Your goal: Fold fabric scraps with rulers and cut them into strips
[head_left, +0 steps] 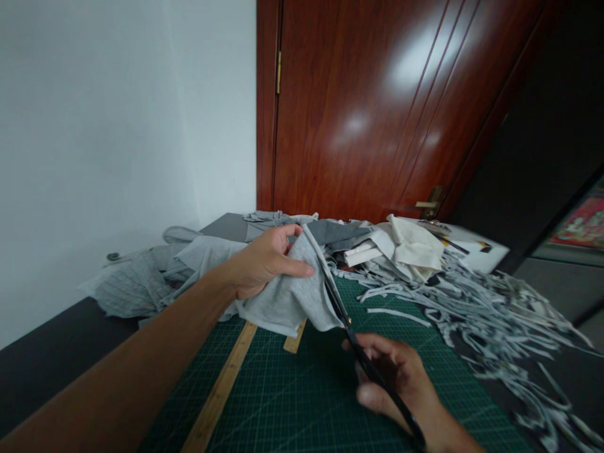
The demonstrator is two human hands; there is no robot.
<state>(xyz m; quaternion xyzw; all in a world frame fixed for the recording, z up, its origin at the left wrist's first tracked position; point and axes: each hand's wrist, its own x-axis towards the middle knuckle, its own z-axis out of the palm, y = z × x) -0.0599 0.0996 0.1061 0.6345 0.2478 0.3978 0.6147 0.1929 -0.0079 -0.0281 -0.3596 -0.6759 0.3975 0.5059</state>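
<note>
A piece of light grey fabric (302,286) hangs from my left hand (271,258), its upper edge pinched between thumb and fingers. My right hand (401,377) grips a pair of black scissors (365,360) by the handles. The blades point up and away along the fabric's right edge, where a narrow strip (315,245) runs beside them. Whether the blades are fully closed is hard to make out. Beneath lies a green cutting mat (321,396) with grid lines. A long wooden ruler (224,384) and a shorter piece of wood (293,343) rest on it, partly under the fabric.
Crumpled grey cloth (136,283) is heaped at the left against the white wall. To the right spreads a tangled pile of grey fabric strips (481,308), with cream cloth (415,245) behind it. One loose strip (399,314) lies on the mat. A wooden door (358,126) stands behind the table.
</note>
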